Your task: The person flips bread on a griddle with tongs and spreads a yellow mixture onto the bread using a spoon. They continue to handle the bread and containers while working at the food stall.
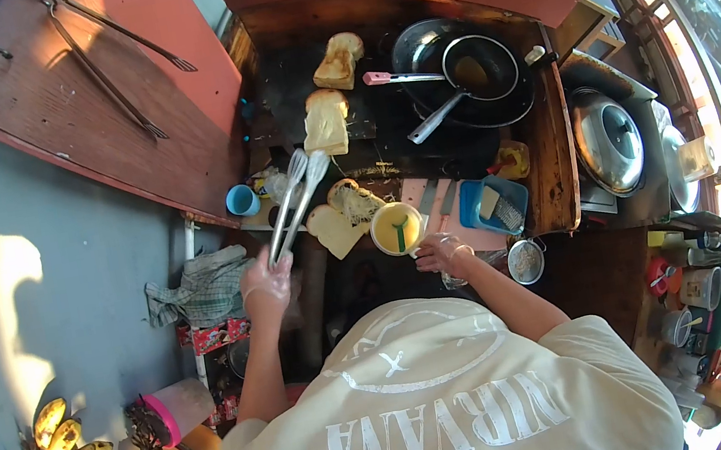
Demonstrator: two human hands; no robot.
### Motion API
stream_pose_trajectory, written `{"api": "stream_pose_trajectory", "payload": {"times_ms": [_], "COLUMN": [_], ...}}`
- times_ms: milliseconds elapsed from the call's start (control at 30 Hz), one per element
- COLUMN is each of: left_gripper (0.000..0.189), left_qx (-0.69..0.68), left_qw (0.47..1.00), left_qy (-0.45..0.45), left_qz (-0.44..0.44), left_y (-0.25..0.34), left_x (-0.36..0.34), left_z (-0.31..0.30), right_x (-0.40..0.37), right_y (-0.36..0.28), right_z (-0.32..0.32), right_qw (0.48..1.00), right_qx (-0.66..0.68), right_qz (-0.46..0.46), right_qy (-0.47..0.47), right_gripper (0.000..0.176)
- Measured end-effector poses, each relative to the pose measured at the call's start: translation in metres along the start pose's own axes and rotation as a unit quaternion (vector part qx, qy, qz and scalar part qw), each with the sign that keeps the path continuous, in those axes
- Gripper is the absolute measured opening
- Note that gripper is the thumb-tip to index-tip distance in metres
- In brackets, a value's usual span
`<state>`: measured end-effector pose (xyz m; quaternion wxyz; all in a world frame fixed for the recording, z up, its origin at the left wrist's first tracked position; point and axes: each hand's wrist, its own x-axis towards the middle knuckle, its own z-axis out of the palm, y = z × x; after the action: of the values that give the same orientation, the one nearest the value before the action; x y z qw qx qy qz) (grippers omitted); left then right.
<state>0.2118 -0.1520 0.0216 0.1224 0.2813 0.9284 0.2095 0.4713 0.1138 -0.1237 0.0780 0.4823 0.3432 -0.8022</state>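
Observation:
My left hand (267, 283), in a clear glove, is closed round metal tongs (292, 206). The tongs' tips reach the lower edge of a bread slice (326, 124) on the dark griddle; whether they grip it I cannot tell. A browner toasted slice (340, 61) lies farther back. My right hand (442, 254), also gloved, has its fingers at the handle of a white cup (396, 228) with yellow contents and a green utensil. Left of the cup are a plain slice (337, 229) and a slice with dark filling (356, 200).
Two pans (480, 67) stand at the griddle's right. A blue tub (493, 206) with a grater, knives (447, 198) and a pink board (474, 235) are right of the cup. A blue cup (242, 201) stands left, above a checked cloth (204, 287). A lidded pot (606, 141) is far right.

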Motion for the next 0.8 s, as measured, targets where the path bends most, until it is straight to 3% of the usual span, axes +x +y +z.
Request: {"api": "stream_pose_trajectory", "payload": {"times_ms": [33, 67, 100, 133, 167, 233, 267, 300, 333, 367, 433, 500, 567, 600, 667, 733, 800], "left_gripper": [0.031, 0.031, 0.03, 0.03, 0.03, 0.031, 0.031, 0.033, 0.036, 0.041, 0.043, 0.039, 0.033, 0.033, 0.026, 0.024, 0.022], "left_qx": [-0.099, -0.098, -0.27, -0.428, -0.426, -0.442, -0.307, -0.149, -0.042, 0.071, 0.325, 0.405, 0.449, 0.45, 0.429, 0.437, 0.443], "left_qw": [0.992, 0.992, 0.944, 0.848, 0.851, 0.881, 0.951, 0.965, 0.957, 0.934, 0.852, 0.745, 0.635, 0.631, 0.59, 0.577, 0.568], "left_qy": [-0.07, -0.069, -0.096, -0.119, -0.117, -0.061, 0.046, 0.153, 0.19, 0.228, 0.303, 0.379, 0.445, 0.451, 0.427, 0.414, 0.398], "left_qz": [-0.033, -0.032, -0.166, -0.289, -0.284, -0.159, -0.002, 0.152, 0.214, 0.268, 0.276, 0.371, 0.443, 0.442, 0.535, 0.552, 0.568], "left_y": [-0.02, -0.039, -0.058, -0.06, -0.065, -0.045, -0.016, 0.02, 0.041, 0.059, 0.091, 0.106, 0.133, 0.143, 0.158, 0.164, 0.162], "left_x": [-0.009, -0.024, -0.04, -0.041, -0.035, -0.032, -0.023, -0.005, 0.01, 0.023, 0.038, 0.063, 0.081, 0.091, 0.109, 0.127, 0.141], "left_z": [0.001, 0.006, 0.011, 0.006, -0.003, -0.056, -0.09, -0.128, -0.162, -0.195, -0.257, -0.315, -0.357, -0.371, -0.392, -0.397, -0.395], "right_x": [-0.001, -0.004, -0.008, -0.009, -0.011, -0.01, -0.008, -0.008, -0.009, -0.005, 0.001, -0.002, 0.009, 0.011, 0.014, 0.02, 0.024], "right_y": [0.002, 0.003, 0.004, 0.004, 0.007, 0.013, 0.013, 0.012, 0.012, 0.014, 0.007, 0.0, -0.001, -0.006, -0.012, -0.005, 0.003], "right_z": [-0.003, -0.005, -0.006, -0.007, -0.01, -0.016, -0.019, -0.021, -0.023, -0.029, -0.03, -0.032, -0.042, -0.042, -0.043, -0.048, -0.053], "right_qw": [1.0, 1.0, 1.0, 1.0, 1.0, 1.0, 0.999, 0.999, 0.999, 0.999, 0.999, 0.998, 0.996, 0.996, 0.995, 0.996, 0.99], "right_qx": [0.004, 0.005, 0.01, 0.016, 0.014, 0.016, 0.011, 0.009, 0.006, 0.03, 0.013, -0.028, 0.027, 0.025, -0.029, -0.009, -0.007], "right_qz": [0.006, 0.004, 0.005, 0.004, 0.003, 0.007, 0.015, 0.017, 0.019, 0.012, -0.022, -0.059, -0.083, -0.09, -0.091, -0.081, -0.143], "right_qy": [-0.003, -0.004, 0.006, 0.015, 0.017, 0.024, 0.031, 0.03, 0.028, 0.027, 0.025, 0.019, -0.009, -0.012, 0.001, 0.041, 0.003], "right_gripper": [0.05, 0.05, 0.05, 0.05, 0.049, 0.049, 0.049, 0.047, 0.045, 0.044, 0.041, 0.04, 0.039, 0.039, 0.038, 0.037, 0.037]}}
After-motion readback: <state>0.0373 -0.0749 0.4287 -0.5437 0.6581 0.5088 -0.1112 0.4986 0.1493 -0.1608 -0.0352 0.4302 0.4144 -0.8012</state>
